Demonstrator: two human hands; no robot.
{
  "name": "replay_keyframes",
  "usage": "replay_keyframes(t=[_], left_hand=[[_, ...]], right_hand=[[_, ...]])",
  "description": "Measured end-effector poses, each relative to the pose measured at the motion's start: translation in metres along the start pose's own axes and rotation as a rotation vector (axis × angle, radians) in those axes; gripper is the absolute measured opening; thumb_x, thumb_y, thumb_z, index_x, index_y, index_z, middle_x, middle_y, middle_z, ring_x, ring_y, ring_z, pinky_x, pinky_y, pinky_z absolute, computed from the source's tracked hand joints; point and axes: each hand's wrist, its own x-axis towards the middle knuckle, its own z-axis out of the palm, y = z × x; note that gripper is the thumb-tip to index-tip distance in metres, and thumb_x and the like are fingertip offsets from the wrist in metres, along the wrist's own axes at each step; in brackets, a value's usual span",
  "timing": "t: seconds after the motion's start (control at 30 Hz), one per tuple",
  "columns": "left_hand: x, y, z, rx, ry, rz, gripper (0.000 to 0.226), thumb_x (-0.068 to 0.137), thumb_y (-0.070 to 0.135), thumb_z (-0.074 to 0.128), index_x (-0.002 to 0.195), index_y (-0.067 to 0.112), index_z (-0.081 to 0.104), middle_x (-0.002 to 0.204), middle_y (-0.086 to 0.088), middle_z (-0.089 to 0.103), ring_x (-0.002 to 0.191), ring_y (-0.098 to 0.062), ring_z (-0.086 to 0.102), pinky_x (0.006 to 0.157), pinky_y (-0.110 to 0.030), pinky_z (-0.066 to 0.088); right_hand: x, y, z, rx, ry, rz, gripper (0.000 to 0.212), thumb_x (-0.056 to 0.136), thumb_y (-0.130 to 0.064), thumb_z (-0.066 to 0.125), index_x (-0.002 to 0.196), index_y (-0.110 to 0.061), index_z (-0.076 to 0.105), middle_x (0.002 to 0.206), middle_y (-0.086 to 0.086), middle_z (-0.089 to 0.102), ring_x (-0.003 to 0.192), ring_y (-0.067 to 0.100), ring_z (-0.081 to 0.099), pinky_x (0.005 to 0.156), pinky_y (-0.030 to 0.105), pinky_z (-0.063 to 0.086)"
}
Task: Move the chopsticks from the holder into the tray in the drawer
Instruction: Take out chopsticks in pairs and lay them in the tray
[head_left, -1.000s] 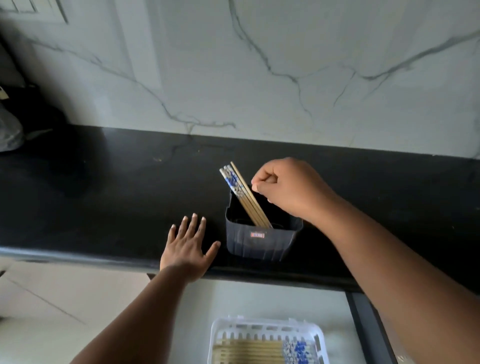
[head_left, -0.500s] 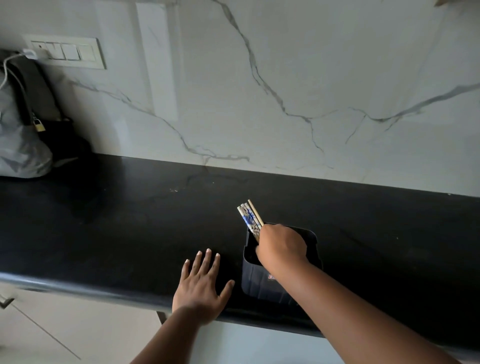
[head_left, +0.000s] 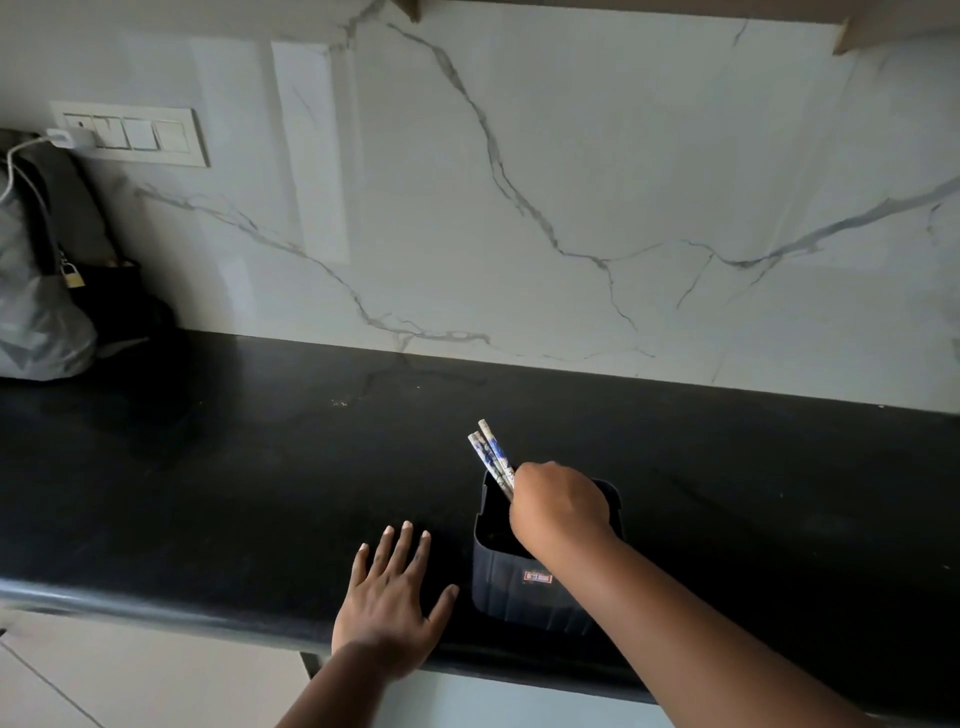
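Chopsticks (head_left: 489, 453): a small bundle, three ends countable, patterned blue-and-white at the exposed tops. They stand in the dark ribbed holder (head_left: 511, 587), which sits on the black surface (head_left: 260, 467) close to its front edge. Lower shafts are hidden inside the holder and behind the hand.

Right hand (head_left: 558, 512): over the holder's mouth, fingers curled shut around the bundle just below the patterned section. Fingertips themselves are out of sight on the far side, so how many sticks are truly caught cannot be told.

Left hand (head_left: 392, 597): flat on the surface just left of the holder, fingers spread, gripping nothing and not touching the holder.

Handling, as a judgement: light, stiff, thin rods with a glossy printed finish up top, likely slick. Loose sticks tend to fan out or slip past each other. Best hold is a full wrap around the whole bundle near the upper third, squeezed enough to keep ends level. Not fragile, but a dropped one rolls.

Orientation: long axis near upright, leaning up and to the left, away from the person; decorated ends point up, tips down in the holder.

Drawer and tray: not in view.
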Motion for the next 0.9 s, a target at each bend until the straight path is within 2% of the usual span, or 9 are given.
replay_keyframes(t=[0.1, 0.23, 0.3, 0.37, 0.43, 0.53, 0.63, 0.77, 0.9], left_hand=[[0.001, 0.002, -0.002, -0.001, -0.008, -0.008, 0.085, 0.081, 0.074, 0.009, 0.153, 0.030, 0.004, 0.159, 0.007, -0.010, 0.143, -0.010, -0.018, 0.116, -0.035, -0.014], [0.005, 0.006, -0.008, -0.015, -0.072, -0.051, 0.084, 0.082, 0.074, 0.019, 0.152, 0.033, 0.001, 0.161, 0.007, -0.009, 0.147, -0.014, -0.012, 0.114, -0.035, -0.012], [0.006, 0.009, -0.011, 0.007, -0.119, -0.071, 0.083, 0.084, 0.074, 0.023, 0.152, 0.034, -0.001, 0.161, 0.006, -0.010, 0.147, -0.015, -0.011, 0.116, -0.037, -0.008], [0.006, 0.012, -0.018, 0.004, -0.195, -0.084, 0.083, 0.086, 0.072, 0.026, 0.152, 0.032, -0.003, 0.161, 0.006, -0.011, 0.147, -0.015, -0.011, 0.117, -0.037, -0.006], [0.008, 0.012, -0.035, -0.058, -0.273, -0.095, 0.085, 0.089, 0.067, 0.036, 0.153, 0.027, -0.003, 0.161, 0.003, -0.011, 0.148, -0.016, -0.009, 0.118, -0.039, -0.001], [0.017, 0.012, -0.081, -0.162, -0.067, -0.038, 0.082, 0.091, 0.056, 0.047, 0.153, 0.026, 0.003, 0.162, -0.002, -0.003, 0.148, -0.021, 0.004, 0.118, -0.040, 0.014], [0.015, 0.039, -0.146, -0.172, 0.266, 0.269, 0.077, 0.092, 0.053, 0.046, 0.153, 0.026, 0.007, 0.160, 0.003, -0.001, 0.147, -0.017, 0.011, 0.116, -0.034, 0.016], [0.001, 0.093, -0.215, 0.038, 0.663, 0.861, 0.058, 0.090, 0.042, 0.053, 0.143, 0.021, 0.038, 0.148, -0.004, 0.039, 0.132, -0.025, 0.046, 0.102, -0.039, 0.041], [-0.012, 0.113, -0.230, 0.184, 0.787, 1.250, 0.040, 0.095, 0.018, 0.059, 0.134, 0.024, 0.054, 0.141, 0.001, 0.052, 0.133, -0.023, 0.046, 0.106, -0.034, 0.038]], right_hand=[[-0.006, 0.014, -0.023, 0.084, 0.082, -0.068, 0.010, 0.091, -0.022, 0.054, 0.088, -0.017, 0.061, 0.091, 0.007, 0.068, 0.070, 0.027, 0.055, 0.058, 0.030, 0.039], [-0.020, 0.042, -0.062, 0.343, 0.269, -0.176, 0.042, 0.087, -0.039, 0.062, 0.058, -0.013, 0.047, 0.052, -0.003, 0.051, 0.049, 0.016, 0.047, 0.046, 0.029, 0.033], [-0.033, 0.058, -0.087, 0.556, 0.266, -0.184, 0.039, 0.084, -0.042, 0.067, 0.063, -0.010, 0.060, 0.053, 0.002, 0.060, 0.048, 0.013, 0.055, 0.049, 0.027, 0.043], [-0.046, 0.072, -0.109, 0.823, 0.199, -0.203, 0.027, 0.084, -0.036, 0.070, 0.073, -0.013, 0.071, 0.068, 0.005, 0.073, 0.064, 0.016, 0.071, 0.064, 0.031, 0.058], [-0.058, 0.085, -0.126, 0.997, 0.168, -0.242, 0.014, 0.085, -0.028, 0.071, 0.077, -0.018, 0.074, 0.074, 0.001, 0.076, 0.071, 0.014, 0.074, 0.069, 0.031, 0.061], [-0.071, 0.095, -0.144, 1.067, 0.151, -0.273, 0.009, 0.086, -0.023, 0.071, 0.081, -0.016, 0.074, 0.077, 0.003, 0.077, 0.073, 0.015, 0.074, 0.065, 0.025, 0.060], [-0.078, 0.098, -0.155, 1.111, 0.106, -0.264, 0.012, 0.086, -0.021, 0.071, 0.085, -0.009, 0.075, 0.076, 0.008, 0.077, 0.073, 0.020, 0.075, 0.061, 0.024, 0.059], [-0.082, 0.096, -0.162, 1.161, 0.032, -0.258, 0.015, 0.086, -0.020, 0.072, 0.083, -0.006, 0.074, 0.073, 0.012, 0.076, 0.071, 0.024, 0.074, 0.060, 0.028, 0.059], [-0.085, 0.093, -0.159, 1.193, -0.081, -0.278, 0.020, 0.085, -0.022, 0.073, 0.084, -0.003, 0.073, 0.080, 0.018, 0.075, 0.072, 0.027, 0.074, 0.062, 0.031, 0.059]])
